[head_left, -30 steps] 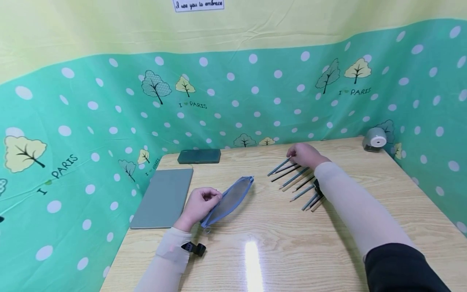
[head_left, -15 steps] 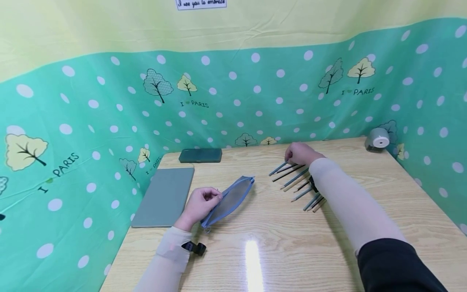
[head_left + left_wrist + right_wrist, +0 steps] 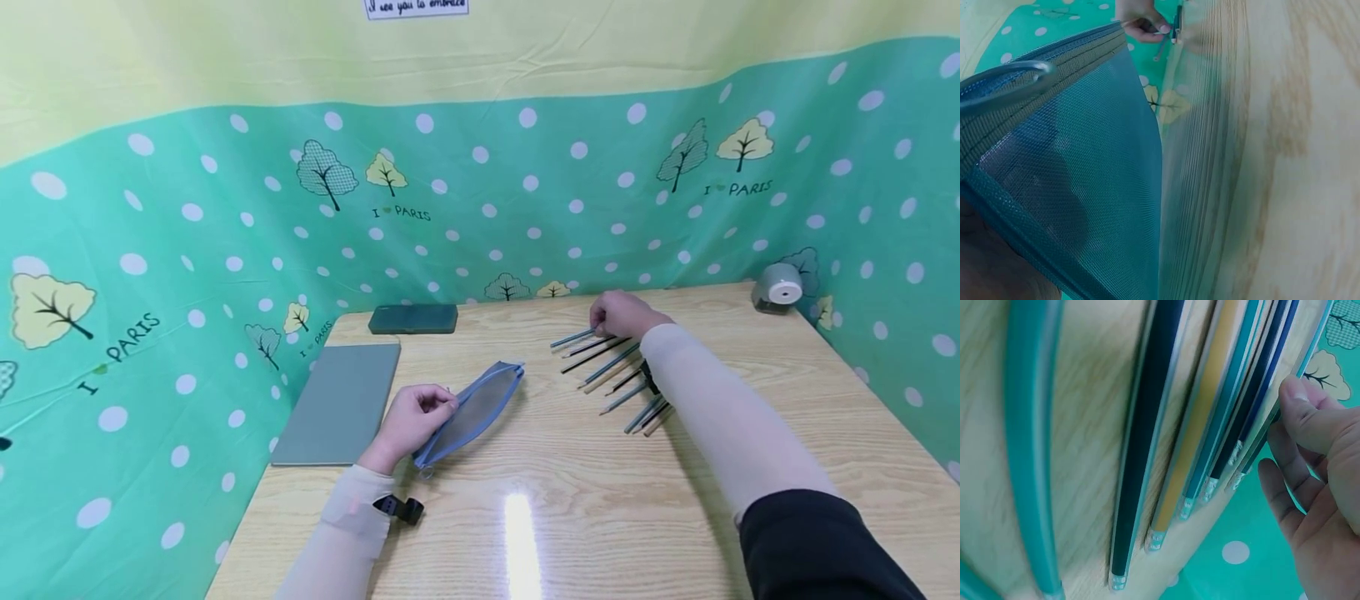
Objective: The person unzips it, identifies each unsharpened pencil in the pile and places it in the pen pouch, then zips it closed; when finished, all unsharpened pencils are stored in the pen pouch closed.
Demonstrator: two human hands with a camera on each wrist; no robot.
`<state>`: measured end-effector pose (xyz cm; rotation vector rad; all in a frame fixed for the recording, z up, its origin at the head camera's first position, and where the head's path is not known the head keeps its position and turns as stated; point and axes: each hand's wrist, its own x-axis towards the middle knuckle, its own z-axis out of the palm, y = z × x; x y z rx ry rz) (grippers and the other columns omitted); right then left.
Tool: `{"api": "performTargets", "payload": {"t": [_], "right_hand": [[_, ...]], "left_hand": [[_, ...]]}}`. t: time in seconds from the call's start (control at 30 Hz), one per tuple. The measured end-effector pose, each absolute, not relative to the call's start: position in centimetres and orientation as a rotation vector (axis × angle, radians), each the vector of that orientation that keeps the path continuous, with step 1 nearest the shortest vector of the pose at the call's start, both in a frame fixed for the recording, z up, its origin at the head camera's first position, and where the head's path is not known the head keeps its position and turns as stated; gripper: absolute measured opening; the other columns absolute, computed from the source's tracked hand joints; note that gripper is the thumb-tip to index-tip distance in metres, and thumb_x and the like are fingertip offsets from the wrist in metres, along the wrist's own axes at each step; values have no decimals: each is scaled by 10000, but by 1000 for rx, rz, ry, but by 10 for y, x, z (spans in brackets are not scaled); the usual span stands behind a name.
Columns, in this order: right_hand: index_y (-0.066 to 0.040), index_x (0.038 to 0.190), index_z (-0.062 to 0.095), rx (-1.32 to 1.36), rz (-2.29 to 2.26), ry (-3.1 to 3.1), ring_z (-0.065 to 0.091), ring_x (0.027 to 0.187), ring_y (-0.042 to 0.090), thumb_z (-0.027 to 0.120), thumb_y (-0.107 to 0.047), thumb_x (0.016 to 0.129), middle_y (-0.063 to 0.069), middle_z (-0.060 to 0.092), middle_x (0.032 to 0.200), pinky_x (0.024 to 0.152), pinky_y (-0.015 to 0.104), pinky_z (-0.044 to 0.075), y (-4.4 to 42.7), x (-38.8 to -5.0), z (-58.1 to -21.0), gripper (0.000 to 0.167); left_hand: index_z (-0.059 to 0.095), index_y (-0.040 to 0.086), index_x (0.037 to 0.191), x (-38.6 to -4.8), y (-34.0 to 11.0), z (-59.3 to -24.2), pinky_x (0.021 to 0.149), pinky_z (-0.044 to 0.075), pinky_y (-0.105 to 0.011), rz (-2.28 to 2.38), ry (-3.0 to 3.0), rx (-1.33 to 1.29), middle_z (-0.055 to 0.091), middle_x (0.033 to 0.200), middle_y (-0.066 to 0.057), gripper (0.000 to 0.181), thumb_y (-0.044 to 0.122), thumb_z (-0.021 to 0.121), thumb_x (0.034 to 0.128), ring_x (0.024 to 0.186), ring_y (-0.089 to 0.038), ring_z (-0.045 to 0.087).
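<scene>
While the left hand [image 3: 412, 422] holds the blue mesh pouch [image 3: 476, 413] by its rim, with thumb and forefinger closed on the edge, the mouth gapes on the right of those fingers, probably because this one-sided pinch is meant to keep the opening spread. Below the left fingers, a zip ring [image 3: 427, 472] sits at the pouch's near end; whether the pouch's bottom touches the table [image 3: 465, 546] cannot be told. Left of these fingers lies a grey notebook [image 3: 337, 404], apart from the pouch. Farther out, to their right, the pencils [image 3: 608, 365] lie in a slanting row, perhaps spaced so that each can be taken singly. A pale sleeve [image 3: 735, 425] reaches across the row's right ends and hides some of them from above. At the row's far end, the right hand [image 3: 624, 315] has thumb and forefinger together on one blue pencil [image 3: 572, 337], its other fingers loosely bent; a dark pencil [image 3: 1251, 458] lies just beside them, contact unclear. Well left of the right fingers is a green case [image 3: 412, 319], and well to their right a sharpener [image 3: 776, 288]. Close behind them all rises the curtain [image 3: 450, 221], which limits reach past the right hand.
</scene>
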<state>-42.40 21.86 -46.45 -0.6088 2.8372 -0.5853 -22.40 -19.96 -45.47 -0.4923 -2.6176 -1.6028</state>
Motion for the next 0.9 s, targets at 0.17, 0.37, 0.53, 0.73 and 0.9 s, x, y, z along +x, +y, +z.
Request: {"api": "performTargets", "payload": {"t": [0.17,0.37,0.53,0.73,0.9], "right_hand": [[-88,984,784,-612,-666,2835,635,909,245,741,-34,970,83,730,1036,801,435,543,222,-419,-458,71],[-75,1066,784,-622,-709,2872,652,951,239,714,-77,1003,62,732,1047,837,439,549,225,-408,-450,94],[-73,1077,776,-624,-805,2887,650,976,251,705,-82,1009,54,713,1037,851,455,544,223,-398,-442,99],[-125,1057,770,-651,-869,2911,619,951,251,707,-96,1011,41,694,1027,824,449,525,217,-381,-428,84],[-152,1042,768,-708,-882,2955,582,918,231,728,-124,1002,8,666,1007,776,421,503,212,-363,-417,63]], "left_hand": [[782,-41,974,-234,-205,-473,568,401,-218,-1591,-2628,-478,731,881,-156,90,-2,701,971,579,-85,480],[807,60,966,-237,-208,-479,560,408,-232,-1638,-2606,-476,715,788,-77,70,98,749,969,573,-105,495],[814,105,945,-237,-209,-480,554,417,-238,-1647,-2604,-478,712,764,-22,67,124,754,966,570,-108,507],[812,101,944,-238,-209,-480,552,427,-242,-1653,-2586,-489,725,784,-9,68,122,751,966,573,-109,515],[814,111,944,-238,-209,-479,553,420,-237,-1662,-2587,-482,723,781,-27,68,129,754,972,571,-104,515]]}}
